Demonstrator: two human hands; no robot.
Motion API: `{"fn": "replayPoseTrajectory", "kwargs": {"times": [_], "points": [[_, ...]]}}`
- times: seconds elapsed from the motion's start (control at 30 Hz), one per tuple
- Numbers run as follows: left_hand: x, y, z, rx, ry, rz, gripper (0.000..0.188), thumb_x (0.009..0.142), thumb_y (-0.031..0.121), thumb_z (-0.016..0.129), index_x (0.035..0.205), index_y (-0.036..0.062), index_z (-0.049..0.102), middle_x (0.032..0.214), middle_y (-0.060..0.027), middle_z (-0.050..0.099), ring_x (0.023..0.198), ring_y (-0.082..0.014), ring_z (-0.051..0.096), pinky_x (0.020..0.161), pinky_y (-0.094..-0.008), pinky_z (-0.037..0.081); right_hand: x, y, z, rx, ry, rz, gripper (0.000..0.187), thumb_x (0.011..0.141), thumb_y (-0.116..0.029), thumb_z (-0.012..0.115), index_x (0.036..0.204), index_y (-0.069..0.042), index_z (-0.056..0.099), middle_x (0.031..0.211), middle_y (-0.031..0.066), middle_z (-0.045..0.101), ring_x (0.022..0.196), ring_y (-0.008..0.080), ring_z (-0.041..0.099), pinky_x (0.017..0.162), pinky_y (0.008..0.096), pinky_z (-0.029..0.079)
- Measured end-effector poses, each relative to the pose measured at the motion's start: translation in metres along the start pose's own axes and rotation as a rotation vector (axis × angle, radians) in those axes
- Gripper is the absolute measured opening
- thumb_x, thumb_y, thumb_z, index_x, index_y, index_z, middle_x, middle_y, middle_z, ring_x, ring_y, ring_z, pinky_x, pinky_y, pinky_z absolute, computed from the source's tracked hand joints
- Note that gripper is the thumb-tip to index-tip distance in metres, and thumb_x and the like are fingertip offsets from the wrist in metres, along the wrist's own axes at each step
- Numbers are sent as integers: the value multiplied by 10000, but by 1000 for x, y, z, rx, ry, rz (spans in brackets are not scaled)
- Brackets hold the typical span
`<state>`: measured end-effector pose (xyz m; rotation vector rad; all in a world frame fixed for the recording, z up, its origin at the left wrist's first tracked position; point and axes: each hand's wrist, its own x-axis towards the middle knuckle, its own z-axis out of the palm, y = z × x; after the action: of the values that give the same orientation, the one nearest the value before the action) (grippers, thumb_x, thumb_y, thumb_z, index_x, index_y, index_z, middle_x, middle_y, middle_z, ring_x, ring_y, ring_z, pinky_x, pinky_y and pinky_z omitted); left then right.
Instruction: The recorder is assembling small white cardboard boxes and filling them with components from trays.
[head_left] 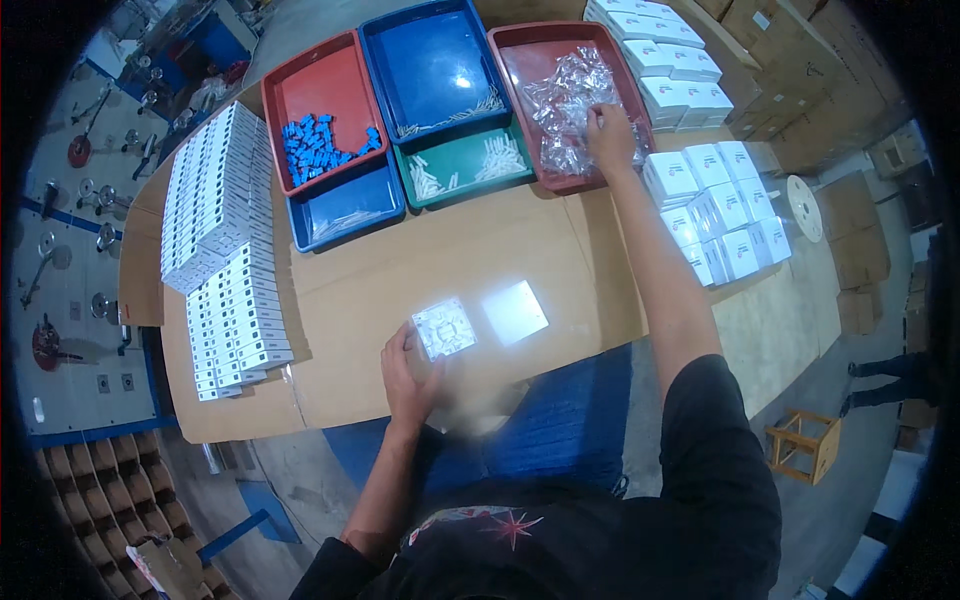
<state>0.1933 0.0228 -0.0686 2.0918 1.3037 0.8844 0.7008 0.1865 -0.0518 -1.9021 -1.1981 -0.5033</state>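
At the front of the cardboard-covered table, my left hand (408, 383) grips the near left side of a white square plastic housing (444, 329), its fingers and thumb curled about the edge. The inside of the housing looks uneven, but glare blurs the detail. Just right of it lies a flat white square plate (515, 312), touched by neither hand. My right arm stretches far forward, and my right hand (611, 138) is over a red tray (505, 45) of small transparent plastic packets (572, 95). Its fingers are drawn together among the packets; what they hold is too small to tell.
Left of the trays stand tall stacks of white boxes (215, 190). Another red tray (310, 75) holds blue parts (318, 145); blue and green trays (420, 195) hold thin pieces. White cartons (715, 205) are stacked at the right. A wooden stool (803, 445) stands on the floor.
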Motion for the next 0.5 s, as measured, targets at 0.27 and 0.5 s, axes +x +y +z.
{"fn": "replayPoseTrajectory", "kwargs": {"times": [0.27,0.5], "points": [[-1,-1,1,-80,20,-15,755,801,141,796,1460,-8,461,1247,-168,610,1075,-299,573,980,-412,474,-24,-6,-35,392,-78,270,225,926,-216,729,1016,-11,747,921,123,730,834,253,690,758,367,521],[-4,4,-5,-161,23,-74,688,814,123,785,1422,-11,491,1268,-160,607,1097,-298,574,984,-399,474,-109,-63,-100,669,-290,622,209,978,-179,715,1023,23,741,892,19,704,800,81,597,739,253,483]]}}
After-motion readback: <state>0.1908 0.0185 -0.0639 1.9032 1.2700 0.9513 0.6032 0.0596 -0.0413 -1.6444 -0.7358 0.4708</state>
